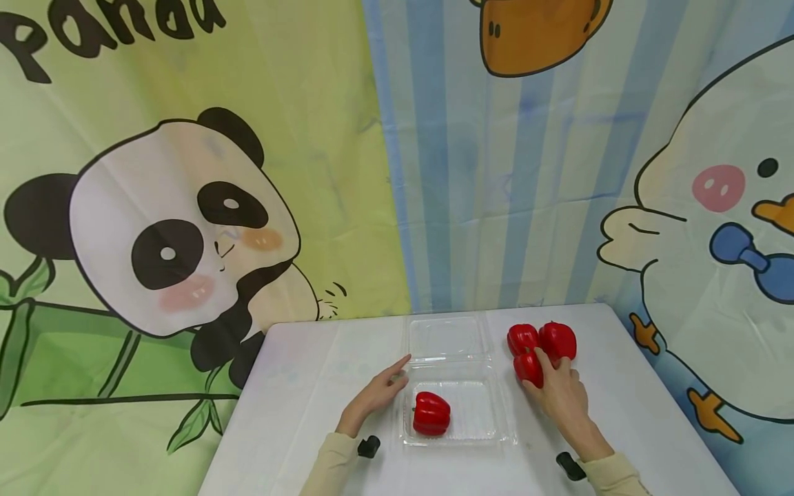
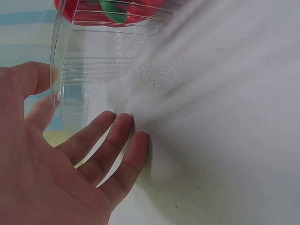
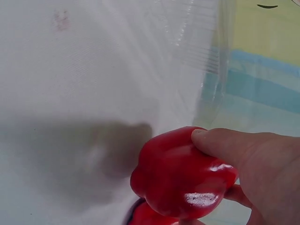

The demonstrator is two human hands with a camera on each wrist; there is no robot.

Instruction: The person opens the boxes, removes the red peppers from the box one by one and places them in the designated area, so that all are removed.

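Observation:
In the head view, my right hand [image 1: 564, 396] grips a red bell pepper [image 1: 528, 368] at the right side of the table. The right wrist view shows the thumb on top of this glossy pepper [image 3: 180, 171] and fingers beneath it. Two more red bell peppers, one on the left [image 1: 522, 337] and one on the right [image 1: 558, 340], sit just behind it. My left hand [image 1: 377, 394] touches the left rim of a clear plastic clamshell box [image 1: 477, 413] with thumb and index finger, its other fingers [image 2: 123, 136] spread near the tabletop. One red bell pepper [image 1: 431, 414] lies inside the box's left half.
The box's clear lid [image 1: 448, 339] lies folded back toward the rear of the white table [image 1: 310, 386]. Behind the table hangs a cloth backdrop with a panda [image 1: 180, 227] and a white bird [image 1: 701, 303]. Dark devices sit at the left wrist [image 1: 369, 447] and right wrist [image 1: 571, 466].

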